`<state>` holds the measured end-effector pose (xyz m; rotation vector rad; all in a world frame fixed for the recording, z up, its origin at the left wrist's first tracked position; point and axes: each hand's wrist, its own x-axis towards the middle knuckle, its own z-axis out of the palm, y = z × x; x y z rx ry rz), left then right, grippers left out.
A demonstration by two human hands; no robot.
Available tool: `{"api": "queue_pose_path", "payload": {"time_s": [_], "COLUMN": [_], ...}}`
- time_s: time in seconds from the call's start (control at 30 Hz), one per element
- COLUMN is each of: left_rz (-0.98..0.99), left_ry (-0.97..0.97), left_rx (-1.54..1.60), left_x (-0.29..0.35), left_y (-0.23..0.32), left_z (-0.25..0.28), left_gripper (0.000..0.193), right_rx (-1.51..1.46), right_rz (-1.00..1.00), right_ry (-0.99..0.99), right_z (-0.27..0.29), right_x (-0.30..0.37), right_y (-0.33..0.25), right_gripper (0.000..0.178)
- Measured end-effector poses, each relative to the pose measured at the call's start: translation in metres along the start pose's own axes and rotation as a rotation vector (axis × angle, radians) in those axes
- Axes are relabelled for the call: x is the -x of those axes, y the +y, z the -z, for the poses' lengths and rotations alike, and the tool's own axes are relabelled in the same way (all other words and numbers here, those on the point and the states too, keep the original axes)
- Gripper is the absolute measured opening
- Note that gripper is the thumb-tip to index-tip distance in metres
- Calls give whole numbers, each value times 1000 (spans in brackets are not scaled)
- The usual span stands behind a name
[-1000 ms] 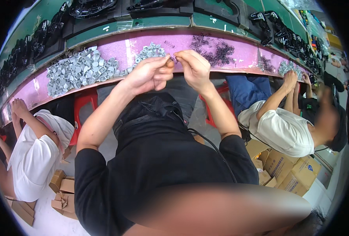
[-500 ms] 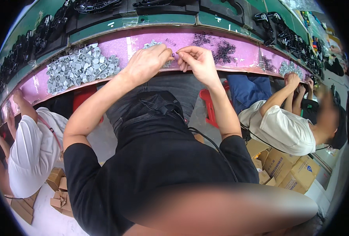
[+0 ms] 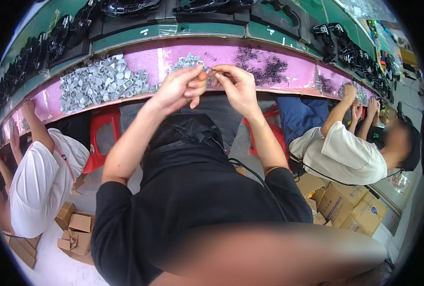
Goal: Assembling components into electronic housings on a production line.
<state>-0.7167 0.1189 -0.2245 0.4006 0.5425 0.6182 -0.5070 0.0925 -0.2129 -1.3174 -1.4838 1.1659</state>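
My left hand (image 3: 179,89) is raised at the near edge of the pink work surface (image 3: 147,58), palm turned partly up, thumb and forefinger pinched together. Facing it, my right hand (image 3: 238,86) also pinches with thumb and forefinger, its tips almost touching the left ones. Whatever sits between the fingertips is too small to make out. Just beyond my hands lie a small heap of grey plastic parts (image 3: 187,61) and a few thin coil springs (image 3: 210,56). Scattered small black parts (image 3: 271,69), possibly springs, spread beyond my right hand.
A large heap of grey plastic parts (image 3: 102,85) covers the left of the surface. Behind runs a green ledge (image 3: 207,29) with glossy black housings (image 3: 130,5). Workers in white shirts (image 3: 45,183) and cream shirts (image 3: 340,152) sit either side. Red stools (image 3: 97,143) and cardboard boxes (image 3: 350,205) stand below.
My left hand has rolled from back-up to palm partly up, its lower fingers now showing. Both hands have come slightly nearer to me. The right hand still pinches.
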Motion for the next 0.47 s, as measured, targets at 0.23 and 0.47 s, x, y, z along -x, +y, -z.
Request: {"api": "queue_pose_path", "payload": {"time_s": [0.23, 0.47], "left_rz": [-158, -724], "left_ry": [195, 246], "left_rx": [-821, -1458], "left_x": [-13, -9], "left_y": [7, -1], "left_z": [-1, 2], "left_gripper": [44, 30], "right_rx": [-107, 23], "right_rz": [-166, -383], "right_ry": [-269, -345], "right_z": [-3, 17], "right_x": [-14, -21], "right_y": [6, 23], "right_gripper": [19, 34]}}
